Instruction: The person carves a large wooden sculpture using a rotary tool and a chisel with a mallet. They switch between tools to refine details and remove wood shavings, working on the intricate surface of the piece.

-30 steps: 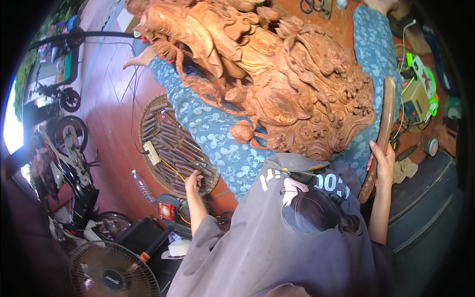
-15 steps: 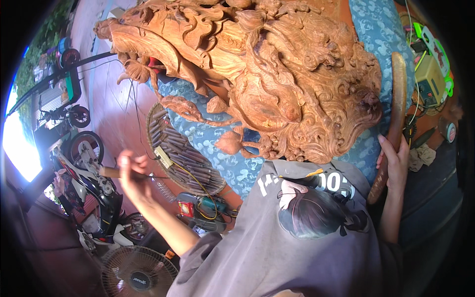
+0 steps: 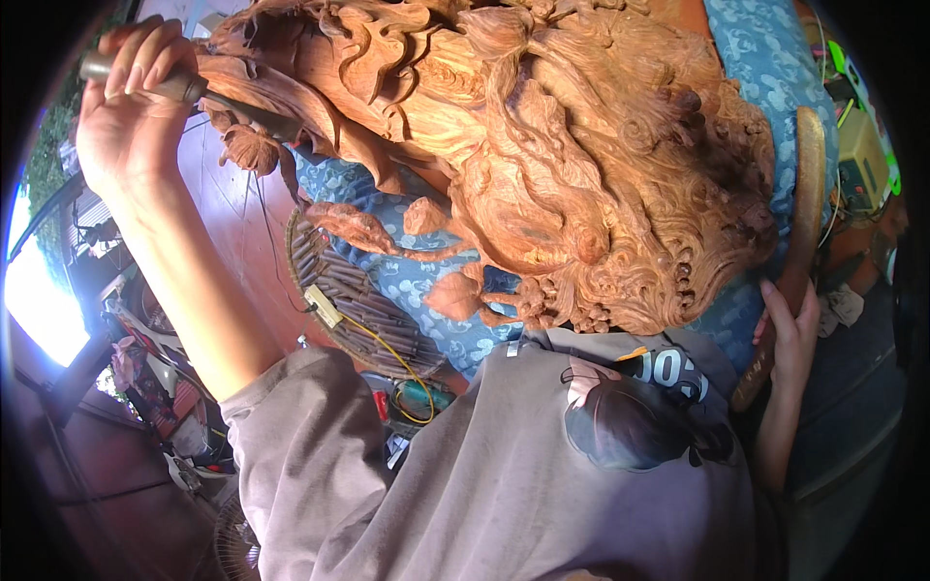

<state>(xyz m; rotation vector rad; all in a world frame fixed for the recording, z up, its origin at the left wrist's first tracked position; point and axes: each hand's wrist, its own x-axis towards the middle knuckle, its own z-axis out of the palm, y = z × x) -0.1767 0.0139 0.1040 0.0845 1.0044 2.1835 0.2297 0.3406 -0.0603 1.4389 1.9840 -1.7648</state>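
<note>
A large brown wood carving, thick with leaves, buds and curls, lies in front of me on a blue patterned cushion. At the upper left my left hand is closed round the handle of a chisel, whose dark blade reaches to the carving's left edge. Whether the tip touches the wood I cannot tell. On the right, my right hand grips a long, curved wooden stick near its lower part, beside the cushion.
A round basket full of chisels stands on the floor left of the cushion, with a pale power socket and yellow cord on it. Partly hidden behind my left arm are a motorbike and a fan. A beige box sits far right.
My left hand has swung up and away from beside the basket to the carving's upper left, carrying the chisel. My right hand stays on the stick.
</note>
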